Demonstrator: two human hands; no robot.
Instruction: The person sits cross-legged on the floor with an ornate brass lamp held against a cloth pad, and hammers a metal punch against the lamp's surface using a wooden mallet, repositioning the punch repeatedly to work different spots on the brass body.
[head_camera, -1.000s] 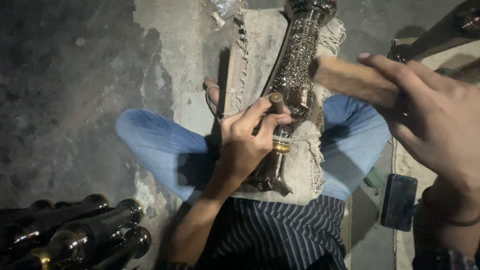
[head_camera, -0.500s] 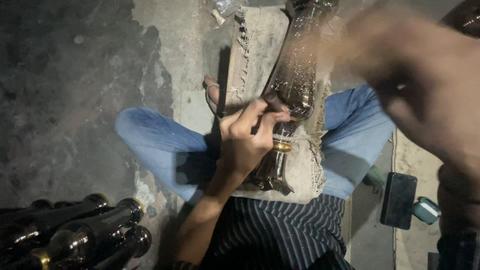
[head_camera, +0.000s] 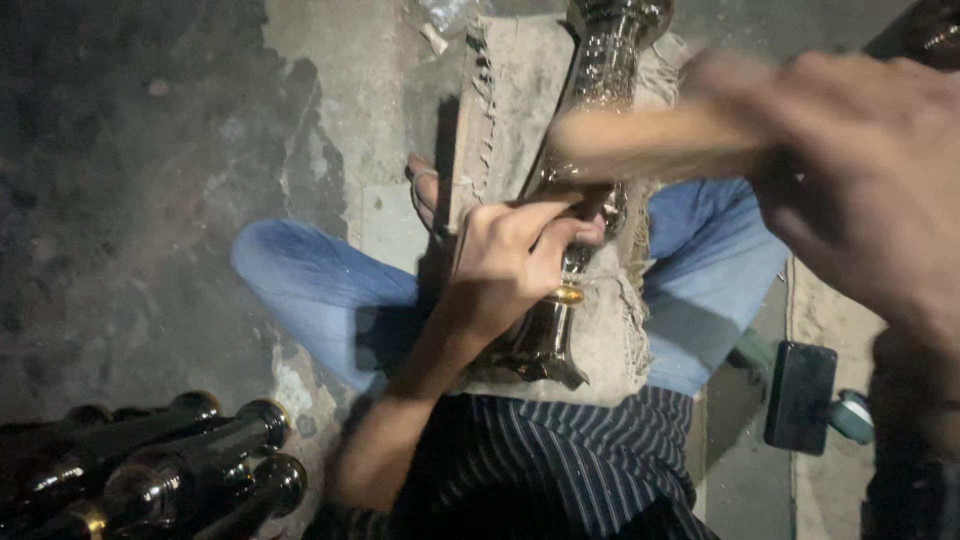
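The left hand (head_camera: 510, 265) sits low on the ornate metal piece (head_camera: 585, 150), a long embossed vessel lying along the padded wooden board (head_camera: 500, 110) across the person's lap, and its fingers (head_camera: 540, 215) are pinched together around a small punch-like tool, the tip pressed against the metal surface. Up on the other side, the right hand (head_camera: 850, 190) is a blur, fingers wrapped tight on a wooden mallet handle (head_camera: 650, 140) that crosses above the vessel, just over the tool's head. It looks like the striking step of chasing the pattern: tool seated, mallet swinging. The next blow calls for a square hit on the tool's top while the left hand keeps the tip planted and the vessel from rolling on its burlap pad. Off to the lower left, a cluster of dark bottle-shaped pieces (head_camera: 180, 470) lies on the concrete floor (head_camera: 150, 200), and a dark phone (head_camera: 800, 395) rests by the right knee.
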